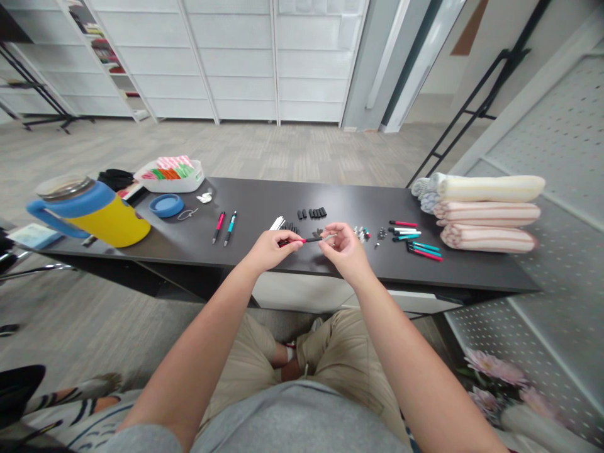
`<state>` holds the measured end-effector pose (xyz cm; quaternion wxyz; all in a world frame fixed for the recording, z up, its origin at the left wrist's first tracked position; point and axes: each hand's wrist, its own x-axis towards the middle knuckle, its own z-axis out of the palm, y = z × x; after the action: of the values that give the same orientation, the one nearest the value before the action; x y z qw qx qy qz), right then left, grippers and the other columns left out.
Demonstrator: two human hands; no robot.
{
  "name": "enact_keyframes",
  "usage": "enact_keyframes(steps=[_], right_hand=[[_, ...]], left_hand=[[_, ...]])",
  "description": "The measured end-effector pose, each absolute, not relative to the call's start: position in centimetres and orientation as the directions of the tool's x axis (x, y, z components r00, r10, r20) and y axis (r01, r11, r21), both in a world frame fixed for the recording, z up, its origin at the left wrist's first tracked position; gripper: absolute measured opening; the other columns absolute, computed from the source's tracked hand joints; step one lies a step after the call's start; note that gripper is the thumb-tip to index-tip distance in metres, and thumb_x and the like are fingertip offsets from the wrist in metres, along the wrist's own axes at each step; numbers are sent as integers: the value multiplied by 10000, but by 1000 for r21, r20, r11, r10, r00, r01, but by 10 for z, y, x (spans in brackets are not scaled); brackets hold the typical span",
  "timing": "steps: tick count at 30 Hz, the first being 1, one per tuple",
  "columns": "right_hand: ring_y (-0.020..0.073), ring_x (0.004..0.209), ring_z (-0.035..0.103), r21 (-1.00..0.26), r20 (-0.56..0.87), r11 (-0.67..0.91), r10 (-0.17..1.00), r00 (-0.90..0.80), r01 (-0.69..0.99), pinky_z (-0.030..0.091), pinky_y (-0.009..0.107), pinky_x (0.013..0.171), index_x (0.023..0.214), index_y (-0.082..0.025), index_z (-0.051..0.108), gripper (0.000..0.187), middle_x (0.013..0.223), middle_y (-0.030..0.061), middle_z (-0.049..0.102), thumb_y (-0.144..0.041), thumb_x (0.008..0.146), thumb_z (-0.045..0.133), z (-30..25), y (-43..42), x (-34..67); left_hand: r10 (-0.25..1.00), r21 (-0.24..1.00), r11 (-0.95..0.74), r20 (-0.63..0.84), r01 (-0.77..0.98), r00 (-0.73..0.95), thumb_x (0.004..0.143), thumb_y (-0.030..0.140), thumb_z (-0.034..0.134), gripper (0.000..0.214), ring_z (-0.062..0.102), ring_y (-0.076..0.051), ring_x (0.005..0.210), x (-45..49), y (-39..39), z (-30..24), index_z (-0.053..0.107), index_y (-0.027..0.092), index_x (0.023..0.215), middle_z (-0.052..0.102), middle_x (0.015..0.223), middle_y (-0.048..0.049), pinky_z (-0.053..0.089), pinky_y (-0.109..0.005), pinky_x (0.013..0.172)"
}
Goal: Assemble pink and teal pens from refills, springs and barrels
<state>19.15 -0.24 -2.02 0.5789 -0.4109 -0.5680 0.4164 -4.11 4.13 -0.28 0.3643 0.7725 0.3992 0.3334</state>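
Observation:
My left hand (277, 250) is closed around a red pen barrel with a black grip (311, 240), held level just above the table's front part. My right hand (346, 250) faces it, thumb and fingers pinching a small silver-grey pen part (328, 237) at the barrel's right end. Fingers partly hide that joint. Beyond the hands lie several short black rubber grips (312, 214). White thin sticks (277, 223) show behind my left hand. Small silver pieces (362, 233) and what look like springs (381, 233) lie right of my right hand.
Two whole pens, red (218, 228) and teal (230, 228), lie left. Loose red, white and teal barrels (415, 237) lie right, before rolled towels (491, 214). A yellow-blue mug (101, 211), blue lid (166, 205) and white basket (174, 184) occupy the dark table's (264, 195) left end.

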Motion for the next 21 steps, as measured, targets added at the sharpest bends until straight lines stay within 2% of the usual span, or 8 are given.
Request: enact_keyframes(steps=[5,9,13,17,21], right_hand=[[131,711,582,-957,290,290,957,22,2,505,278,637,1146,-273,570,450,1101,39,656,-438,813,824,-22,-1,192],[141,748,613,-958,286,286,958,8,18,511,279,660,1138,-260,588,409,1108,55,705,-413,832,812,-23,-1,191],[160,819,661,-961,275,275,961,-28,22,536,294,719,1103,-247,628,352,1060,57,741,-375,834,816,-24,-1,191],[188,910,706,-966,260,260,965,-33,-8,573,341,849,1032,-236,660,329,1025,61,762,-383,802,844,-23,0,191],[204,910,717,-972,235,235,971,-42,6,591,366,861,990,-233,693,320,1028,73,775,-417,784,854,-22,-1,191]], left_hand=[[865,820,-413,218,395,452,912,467,696,312,699,-189,778,-40,40,-2,822,206,1030,795,870,-46,501,-280,709],[854,817,-421,210,394,477,910,445,698,292,693,-186,786,-40,39,0,824,204,1018,796,876,-43,491,-270,702],[850,796,-445,232,409,473,907,415,700,259,648,-162,733,-39,38,1,828,205,988,785,852,-29,463,-260,673],[854,802,-438,229,406,468,893,418,714,266,594,-143,670,-39,38,-1,828,200,991,756,786,-18,421,-252,623],[853,812,-431,224,395,471,888,424,712,272,593,-145,677,-39,38,-2,827,200,990,757,797,-22,417,-255,623]])
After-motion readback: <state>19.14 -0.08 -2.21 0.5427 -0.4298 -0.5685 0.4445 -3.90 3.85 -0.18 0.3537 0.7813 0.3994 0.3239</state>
